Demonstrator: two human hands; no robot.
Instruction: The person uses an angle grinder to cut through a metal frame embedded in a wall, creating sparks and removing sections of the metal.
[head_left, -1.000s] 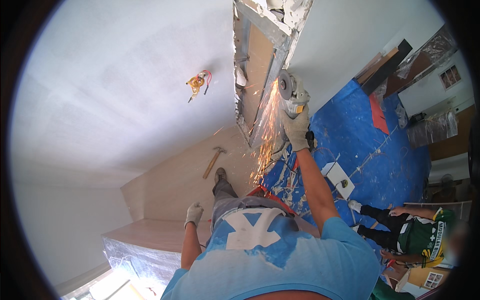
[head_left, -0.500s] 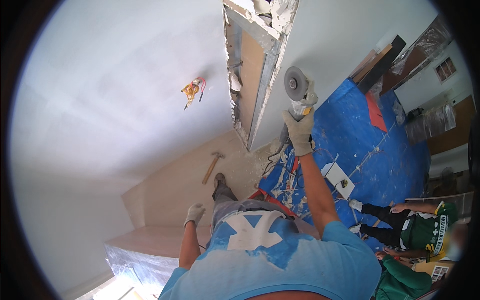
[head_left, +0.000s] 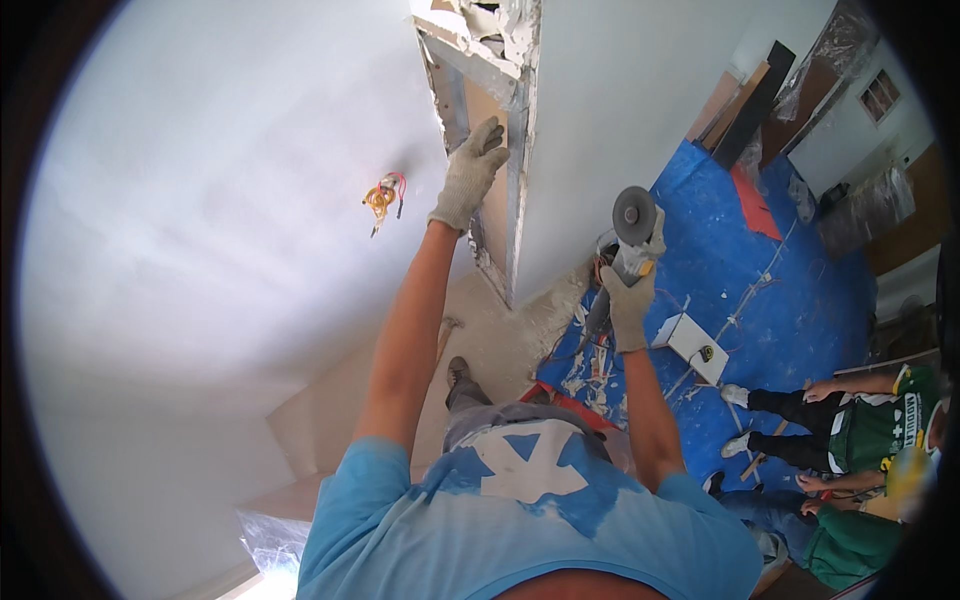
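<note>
My right hand (head_left: 628,310), in a pale work glove, is wrapped round the body of an angle grinder (head_left: 632,262). The tool's grey disc (head_left: 634,215) faces up, apart from the wall. My gloved left hand (head_left: 472,172) is raised with its fingers stretched out, in front of an opening broken into the wall corner. Metal framing (head_left: 517,190) and a tan board (head_left: 486,108) show inside that opening; whether my fingers touch them I cannot tell. Torn plaster (head_left: 515,35) edges its top.
Coiled yellow and red wires (head_left: 382,198) stick out of the left wall. A hammer (head_left: 446,335) lies on the floor, partly behind my left arm. Blue sheeting (head_left: 770,330) with rubble covers the right floor, where a white box (head_left: 692,348) lies. Two people (head_left: 880,430) are at lower right.
My left hand has risen from beside my body to the wall opening. My right hand has lowered the grinder and moved it right, away from the wall edge.
</note>
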